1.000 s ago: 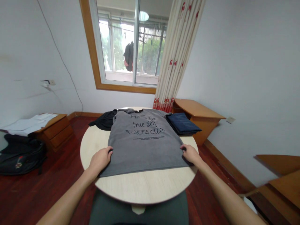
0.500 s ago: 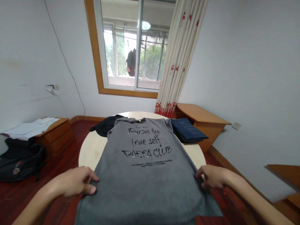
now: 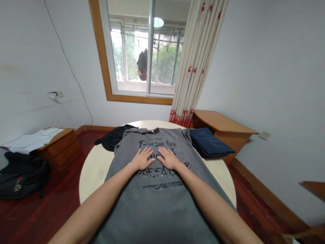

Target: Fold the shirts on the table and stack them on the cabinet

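Note:
A grey T-shirt (image 3: pixel 162 206) with black lettering lies spread over a round pale table (image 3: pixel 95 169), its collar at the far side. My left hand (image 3: pixel 143 158) rests flat on the printed chest, fingers spread. Close beside it, my right hand (image 3: pixel 167 158) also lies flat on the print with its fingers apart. Neither hand holds anything. Part of the lettering is hidden under the hands and forearms.
A black cap (image 3: pixel 111 137) sits at the table's far left. Folded dark blue cloth (image 3: pixel 212 142) lies at the right edge. Behind it stands a wooden desk (image 3: pixel 223 122). On the left are a drawer cabinet (image 3: pixel 63 145) and a black backpack (image 3: pixel 25 176).
Both hands have left the shirt's side edges and moved inward and forward onto its printed chest. Their fingers have opened out flat.

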